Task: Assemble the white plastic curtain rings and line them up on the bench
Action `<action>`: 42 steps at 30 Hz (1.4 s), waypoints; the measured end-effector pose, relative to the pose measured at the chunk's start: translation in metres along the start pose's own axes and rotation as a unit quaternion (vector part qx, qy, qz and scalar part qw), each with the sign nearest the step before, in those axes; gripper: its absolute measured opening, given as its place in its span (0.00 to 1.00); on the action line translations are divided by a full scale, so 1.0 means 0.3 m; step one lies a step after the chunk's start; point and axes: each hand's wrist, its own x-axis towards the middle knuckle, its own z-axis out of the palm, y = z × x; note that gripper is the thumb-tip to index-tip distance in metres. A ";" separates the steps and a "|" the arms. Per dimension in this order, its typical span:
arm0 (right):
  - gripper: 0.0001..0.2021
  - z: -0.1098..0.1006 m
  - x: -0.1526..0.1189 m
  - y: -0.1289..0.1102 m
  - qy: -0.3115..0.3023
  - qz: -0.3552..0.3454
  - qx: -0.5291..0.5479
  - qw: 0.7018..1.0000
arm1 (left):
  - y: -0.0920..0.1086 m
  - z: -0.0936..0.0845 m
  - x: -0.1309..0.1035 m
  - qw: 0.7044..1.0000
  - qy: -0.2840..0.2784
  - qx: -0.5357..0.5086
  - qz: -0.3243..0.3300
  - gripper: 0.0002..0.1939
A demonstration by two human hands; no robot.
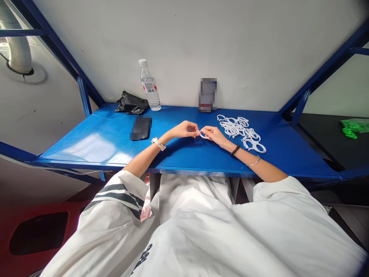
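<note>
Nearest are the white sleeves [282,200], with both forearms reaching over the front edge of the blue desk [178,159]. A watch [158,144] is on the left wrist, dark beads [235,150] on the right. Beyond them, the hands meet above the desk with a small white ring [204,136] between. The fingers of the left hand [184,130] pinch its left end, thumb and forefinger closed; those of the right hand [213,135] are closed on its other side. The pile of white rings [230,127] lies to the right, nearer the right hand, its length slanting from far left to near right. Farther off, a bottle [151,94] stands beside a black bag [131,104].
</note>
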 end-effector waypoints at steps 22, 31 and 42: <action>0.33 0.006 -0.076 -0.081 -0.064 -0.093 -0.060 0.992 | 0.034 0.009 -0.020 0.994 -0.035 -0.103 -0.014 0.23; 0.33 0.017 -0.081 -0.105 -0.032 -0.115 -0.117 0.986 | 0.030 0.010 -0.022 0.993 -0.005 -0.117 -0.017 0.24; 0.25 0.028 -0.076 -0.101 0.010 -0.080 0.001 0.997 | 0.058 -0.006 -0.032 0.990 0.018 -0.139 -0.015 0.21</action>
